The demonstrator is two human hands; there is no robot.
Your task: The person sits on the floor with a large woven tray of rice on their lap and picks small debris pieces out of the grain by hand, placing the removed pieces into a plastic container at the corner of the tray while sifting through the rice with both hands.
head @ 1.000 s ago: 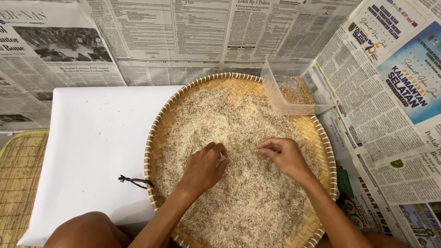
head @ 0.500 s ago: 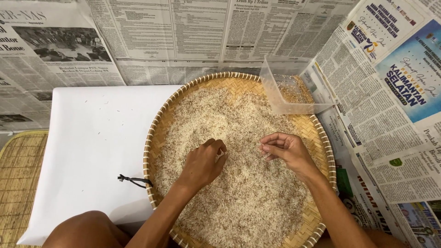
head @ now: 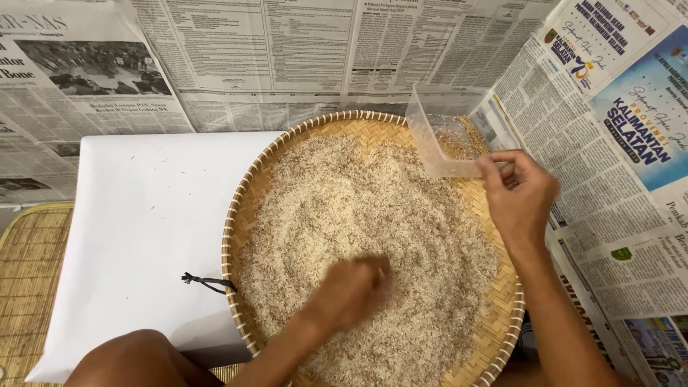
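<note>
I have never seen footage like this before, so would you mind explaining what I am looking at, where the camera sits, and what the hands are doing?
There is no machine here: a person works with two bare hands, filmed by a camera worn on the head and looking straight down.

In the middle lies a round woven tray spread with rice grains. The left hand, blurred by motion, rests in the grains, fingers curled. The right hand is at the edge of a clear plastic container that sits on the tray's far rim; whether it holds anything is too small to tell.

Beside the tray lies a white sheet with a few stray grains and a short black cord. Newspapers cover the floor around, and a woven mat shows on the left.
</note>
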